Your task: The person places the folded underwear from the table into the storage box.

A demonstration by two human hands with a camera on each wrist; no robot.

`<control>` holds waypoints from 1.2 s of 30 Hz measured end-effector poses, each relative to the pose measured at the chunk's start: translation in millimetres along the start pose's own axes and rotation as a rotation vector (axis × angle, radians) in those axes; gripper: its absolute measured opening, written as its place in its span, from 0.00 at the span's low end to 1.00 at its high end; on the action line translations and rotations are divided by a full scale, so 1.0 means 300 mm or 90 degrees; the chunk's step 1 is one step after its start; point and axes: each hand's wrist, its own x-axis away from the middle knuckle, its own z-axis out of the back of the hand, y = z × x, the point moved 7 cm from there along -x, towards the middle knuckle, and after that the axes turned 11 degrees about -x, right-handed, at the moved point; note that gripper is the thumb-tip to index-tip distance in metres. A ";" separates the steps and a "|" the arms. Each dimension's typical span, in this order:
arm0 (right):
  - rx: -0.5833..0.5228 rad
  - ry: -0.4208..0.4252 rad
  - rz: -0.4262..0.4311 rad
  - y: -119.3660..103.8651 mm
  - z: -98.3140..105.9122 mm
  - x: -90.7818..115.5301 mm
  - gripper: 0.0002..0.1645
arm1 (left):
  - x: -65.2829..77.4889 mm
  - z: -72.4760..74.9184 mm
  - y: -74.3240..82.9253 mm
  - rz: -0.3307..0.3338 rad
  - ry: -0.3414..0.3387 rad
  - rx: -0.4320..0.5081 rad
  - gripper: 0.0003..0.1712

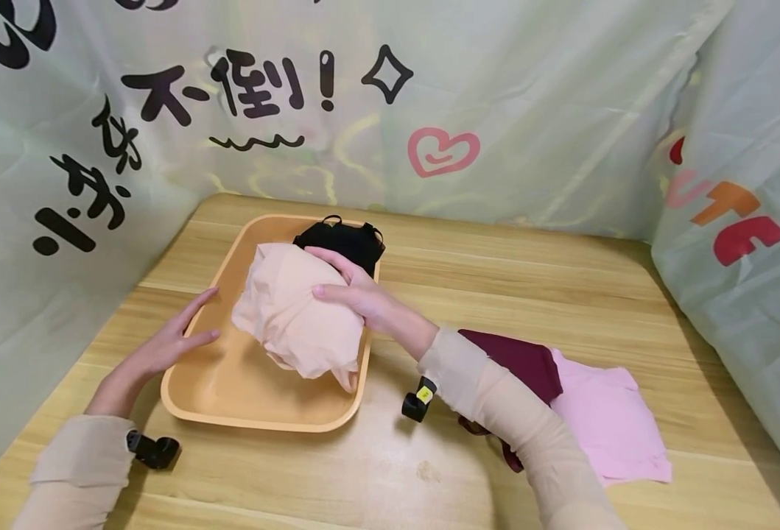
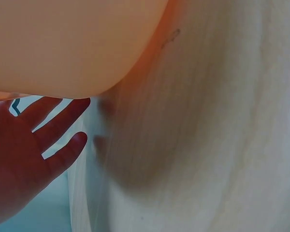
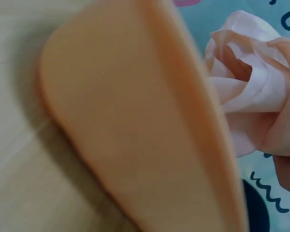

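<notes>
A crumpled pale-peach cloth garment (image 1: 297, 313) is held over an orange plastic basin (image 1: 264, 425). My right hand (image 1: 365, 296) grips its right side, thumb on top. In the right wrist view the folded fabric (image 3: 256, 92) bunches above the basin's rim. My left hand (image 1: 172, 340) is at the basin's left side, fingers spread along the outside and thumb over the rim; the left wrist view shows those fingers (image 2: 63, 121) fairly straight beside the basin wall. A black garment with thin straps (image 1: 343, 241) lies at the basin's back right corner, partly hidden behind the peach cloth.
On the wooden table (image 1: 423, 471) at right lie a burgundy garment (image 1: 522, 361) and a pink garment (image 1: 611, 419), partly covered by my right forearm. A printed curtain (image 1: 529, 88) hangs behind and along both sides. Black wrist cameras (image 1: 154, 450) sit on both sleeves.
</notes>
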 end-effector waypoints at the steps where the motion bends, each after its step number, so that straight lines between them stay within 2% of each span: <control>1: 0.007 0.003 -0.004 0.010 0.007 0.003 0.37 | 0.000 -0.001 0.000 0.001 -0.002 0.001 0.43; 19: 0.057 0.002 -0.064 0.104 0.048 0.031 0.36 | 0.000 -0.003 0.001 -0.002 0.002 -0.006 0.42; 29: 0.086 -0.012 -0.106 0.127 0.038 0.050 0.36 | 0.002 -0.002 0.003 0.007 0.001 -0.016 0.43; 36: 0.130 -0.028 -0.107 0.122 0.040 0.056 0.37 | 0.004 -0.004 0.007 0.003 -0.001 -0.010 0.42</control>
